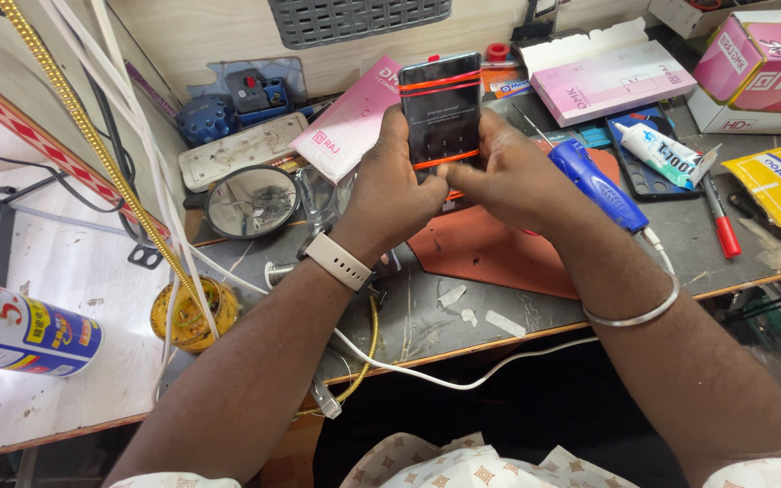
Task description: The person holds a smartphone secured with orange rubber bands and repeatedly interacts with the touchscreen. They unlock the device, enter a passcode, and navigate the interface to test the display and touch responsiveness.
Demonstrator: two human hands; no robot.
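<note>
- The workbench (pixel 463 316) is lying crowded, an orange mat (pixel 490 248) sitting under the hands.
- The phone (pixel 440 104) is being held upright above the mat, long axis running away from the person, lit screen facing them, red bands crossing it.
- The left hand (pixel 390 185) is gripping its left edge, fingers curled shut around it.
- The right hand (pixel 508 176) is closing on the lower right edge, thumb pressing the lower screen; the step seems to be pressing the banded screen down, and next calls for even pressure.

Both forearms reach far from near edge, converging at centre. Left grip (pixel 395 185) curled, fingers wrapped, watch on wrist. Right grip (pixel 508 172) curled alongside, thumb pointing left across, bangle on forearm. Grips touching.
</note>
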